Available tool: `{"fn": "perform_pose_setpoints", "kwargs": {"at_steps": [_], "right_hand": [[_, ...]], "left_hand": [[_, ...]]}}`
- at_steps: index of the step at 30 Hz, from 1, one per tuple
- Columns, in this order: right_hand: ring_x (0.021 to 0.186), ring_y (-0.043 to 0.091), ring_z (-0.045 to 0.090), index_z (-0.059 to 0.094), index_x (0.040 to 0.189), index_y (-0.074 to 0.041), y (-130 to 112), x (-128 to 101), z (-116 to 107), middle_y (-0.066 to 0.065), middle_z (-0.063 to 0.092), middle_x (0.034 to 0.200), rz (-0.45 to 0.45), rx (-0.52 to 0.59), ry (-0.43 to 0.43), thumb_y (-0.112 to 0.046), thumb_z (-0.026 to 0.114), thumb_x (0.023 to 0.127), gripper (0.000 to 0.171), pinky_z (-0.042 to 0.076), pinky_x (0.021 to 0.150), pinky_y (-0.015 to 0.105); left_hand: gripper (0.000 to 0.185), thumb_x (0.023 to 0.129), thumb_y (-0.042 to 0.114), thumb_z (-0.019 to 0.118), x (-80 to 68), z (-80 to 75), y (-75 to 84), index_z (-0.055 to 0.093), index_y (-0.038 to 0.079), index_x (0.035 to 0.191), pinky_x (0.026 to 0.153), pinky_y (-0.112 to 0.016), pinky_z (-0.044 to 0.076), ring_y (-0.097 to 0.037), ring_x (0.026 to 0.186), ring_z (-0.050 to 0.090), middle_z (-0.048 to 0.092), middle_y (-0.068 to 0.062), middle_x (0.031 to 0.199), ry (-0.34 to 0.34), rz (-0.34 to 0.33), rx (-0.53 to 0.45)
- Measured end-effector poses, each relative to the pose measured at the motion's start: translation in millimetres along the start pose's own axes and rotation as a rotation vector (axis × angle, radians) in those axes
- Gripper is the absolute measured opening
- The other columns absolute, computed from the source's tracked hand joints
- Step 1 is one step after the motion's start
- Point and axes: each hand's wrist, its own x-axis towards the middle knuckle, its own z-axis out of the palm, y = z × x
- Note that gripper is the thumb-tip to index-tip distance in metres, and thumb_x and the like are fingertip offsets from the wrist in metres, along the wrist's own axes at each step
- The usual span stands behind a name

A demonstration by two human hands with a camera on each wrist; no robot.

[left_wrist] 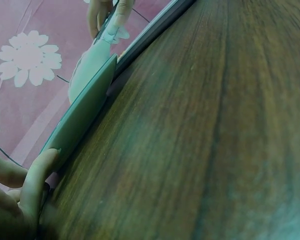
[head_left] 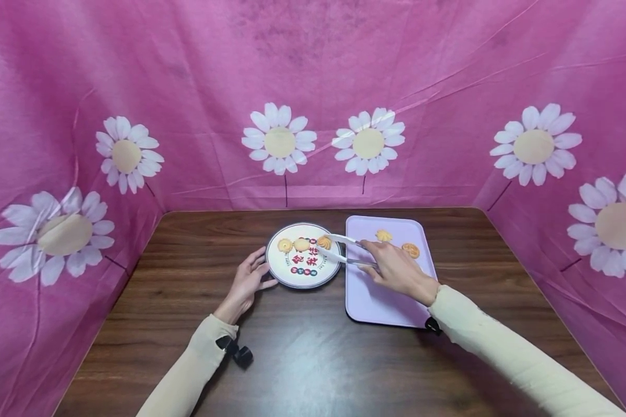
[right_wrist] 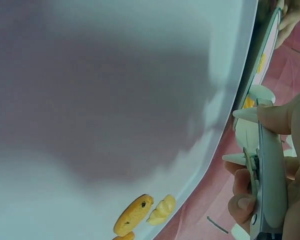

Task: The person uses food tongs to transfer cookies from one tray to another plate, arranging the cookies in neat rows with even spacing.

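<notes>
Round white plate (head_left: 303, 278), glossy with printed red characters, on dark wood-grain table (head_left: 302, 359), left hand (head_left: 247, 284) with relaxed straight fingers touching its left rim; slim white-tipped metal tongs (head_left: 339, 249), gripped by right hand (head_left: 396, 269), long axis pointing leftward from lilac rectangular tray (head_left: 375, 301), tips over the plate beside a ridged golden cookie (head_left: 324, 242).

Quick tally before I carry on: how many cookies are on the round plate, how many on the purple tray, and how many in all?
Cookies on the round plate: 3, at and, the last one between the tips of the tongs held by the right hand.
Cookies on the purple tray: 2, at and.
Total: 5 cookies.
</notes>
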Motion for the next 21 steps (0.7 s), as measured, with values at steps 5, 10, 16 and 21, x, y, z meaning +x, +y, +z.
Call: {"fn": "perform_pose_setpoints", "kwargs": {"at_steps": [5, 10, 16, 21], "right_hand": [[0.070, 0.016, 0.058, 0.058, 0.141, -0.005, 0, 2, 1, 0.015, 0.075, 0.104, -0.008, -0.010, -0.004, -0.034, 0.076, 0.096, 0.056, 0.052, 0.050, 0.030], [0.069, 0.017, 0.058, 0.058, 0.141, -0.006, -2, 6, 2, 0.014, 0.075, 0.102, -0.013, -0.020, -0.007, -0.033, 0.076, 0.095, 0.056, 0.055, 0.050, 0.034], [0.075, 0.022, 0.064, 0.058, 0.140, -0.006, -6, 11, 3, 0.014, 0.075, 0.105, -0.019, -0.043, -0.013, -0.033, 0.078, 0.093, 0.058, 0.062, 0.052, 0.041], [0.075, 0.024, 0.065, 0.058, 0.140, -0.005, -7, 14, 4, 0.014, 0.074, 0.105, -0.021, -0.061, -0.017, -0.033, 0.078, 0.093, 0.059, 0.061, 0.048, 0.039]], "left_hand": [[0.057, 0.108, -0.003, 0.042, -0.2, 1.5, 0.3, 0.030, 0.006, 0.163, 0.085, -0.036, 0.069, -0.036, 0.140, 0.046, 0.036, -0.025, 0.163, -0.002, -0.001, -0.003], [0.057, 0.108, -0.003, 0.042, 0.4, 1.6, 1.6, 0.031, 0.006, 0.163, 0.085, -0.036, 0.069, -0.035, 0.139, 0.046, 0.036, -0.025, 0.162, -0.002, -0.003, -0.003], [0.058, 0.107, -0.003, 0.042, -0.4, 2.4, 1.2, 0.030, 0.005, 0.163, 0.087, -0.037, 0.069, -0.037, 0.140, 0.045, 0.036, -0.026, 0.163, -0.005, -0.009, 0.005], [0.057, 0.107, -0.003, 0.043, -1.4, 2.8, 2.1, 0.031, 0.005, 0.163, 0.084, -0.035, 0.069, -0.037, 0.140, 0.046, 0.036, -0.025, 0.164, 0.004, -0.008, 0.002]]}}
